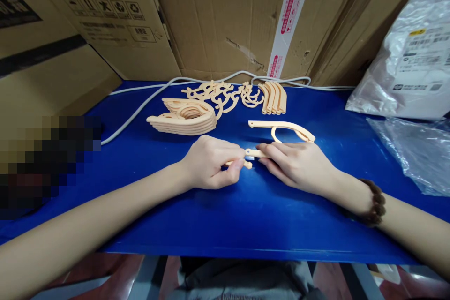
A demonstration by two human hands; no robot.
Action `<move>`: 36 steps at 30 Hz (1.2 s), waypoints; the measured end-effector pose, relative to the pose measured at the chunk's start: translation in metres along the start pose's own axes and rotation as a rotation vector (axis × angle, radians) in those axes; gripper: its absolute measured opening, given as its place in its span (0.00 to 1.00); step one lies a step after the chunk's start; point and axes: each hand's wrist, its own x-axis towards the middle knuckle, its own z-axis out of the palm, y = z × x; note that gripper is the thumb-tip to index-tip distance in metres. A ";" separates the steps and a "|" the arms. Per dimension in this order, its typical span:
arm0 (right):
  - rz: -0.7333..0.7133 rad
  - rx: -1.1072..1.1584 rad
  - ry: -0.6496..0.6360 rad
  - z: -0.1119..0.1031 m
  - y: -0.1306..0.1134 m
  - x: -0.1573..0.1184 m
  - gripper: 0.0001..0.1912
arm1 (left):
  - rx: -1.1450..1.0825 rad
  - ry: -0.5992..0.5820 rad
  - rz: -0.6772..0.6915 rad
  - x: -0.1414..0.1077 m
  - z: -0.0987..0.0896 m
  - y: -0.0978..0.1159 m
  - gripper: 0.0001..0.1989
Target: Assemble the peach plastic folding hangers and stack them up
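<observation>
The left hand [214, 161] of the person was curled nearly into a fist above the blue bench [225, 225], with its knuckles upward and its thumb pressed toward the bent forefinger. In this grip it was clamped on a small cream piece [248, 165], whose knobbed end stuck out to the right. The right hand [304, 166] was flatter, its back turned up; its fingers stretched to the left and, together with the thumb, pinched a slim cream piece [256, 153]. The holed end of this one came close to the left fingertips; from where I stood, I could not tell if both pieces were joined. The two hands were near each other, but apart. On the right wrist sat a dark brown bracelet [375, 202]. Just beyond the right hand was a curved cream piece [281, 124]. Farther back I saw a neat stack of cream frames [190, 126], a loose heap of small hooks [214, 91] and a row of curved strips [274, 98].
</observation>
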 end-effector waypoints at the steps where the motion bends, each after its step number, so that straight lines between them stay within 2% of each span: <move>1: -0.002 -0.010 0.010 0.000 0.000 0.000 0.15 | 0.015 0.006 -0.020 0.001 -0.001 0.000 0.14; 6: -0.035 -0.039 0.017 0.001 0.003 0.002 0.16 | 0.052 0.014 -0.131 0.004 -0.009 0.000 0.17; 11: -0.036 -0.024 -0.015 0.002 0.003 0.000 0.16 | 0.024 0.049 -0.117 0.007 -0.010 0.000 0.16; 16: -0.020 -0.020 -0.041 0.004 0.003 -0.002 0.16 | 0.066 0.028 -0.141 0.011 -0.009 0.002 0.13; 24: -0.008 -0.005 0.012 0.005 0.003 -0.002 0.15 | 0.154 -0.094 -0.256 0.010 -0.003 -0.002 0.14; 36: 0.000 -0.018 0.028 0.003 0.003 -0.001 0.16 | 0.276 -0.208 -0.311 0.011 -0.004 -0.002 0.19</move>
